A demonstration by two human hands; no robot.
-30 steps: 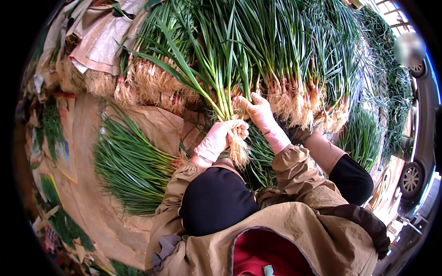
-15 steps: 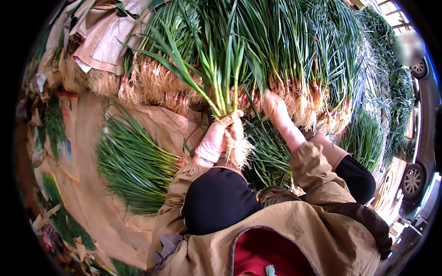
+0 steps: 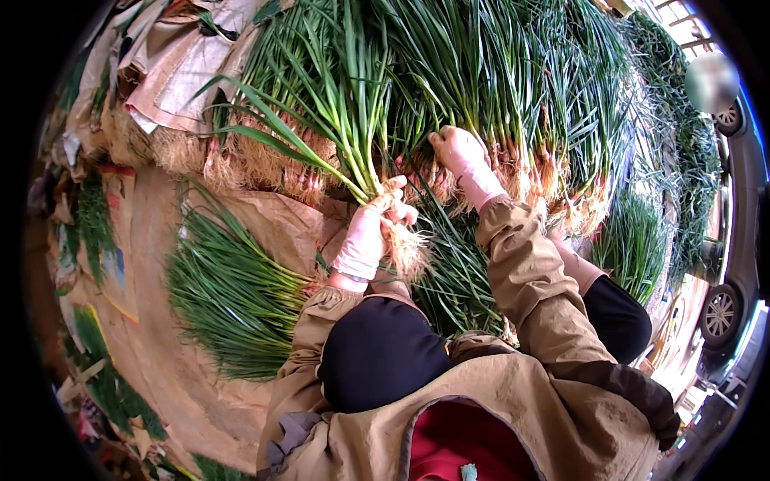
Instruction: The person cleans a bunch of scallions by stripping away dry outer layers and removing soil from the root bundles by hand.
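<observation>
My left hand (image 3: 375, 228) is closed around the lower stems of a small bunch of green garlic (image 3: 358, 152). The leaves of this bunch fan up and away from me, and its pale roots (image 3: 407, 250) hang out below my fingers. To the right, my right hand (image 3: 459, 152) is at the near side of a long row of green garlic (image 3: 513, 88), its fingers curled closed on stems there. The fingertips are partly hidden among leaves, so how many stems they hold cannot be told.
A tied-looking bundle of green garlic (image 3: 237, 289) lies on brown sheeting (image 3: 176, 337) at the left. More loose leaves (image 3: 453, 280) lie between my knees. Pale sacking (image 3: 180, 88) covers the row's far left end. Cars (image 3: 726, 313) stand beyond the right edge.
My right hand has moved left and away from me, onto the row's stems. My left hand, with its bunch, has shifted slightly left, and the bunch leans further left.
</observation>
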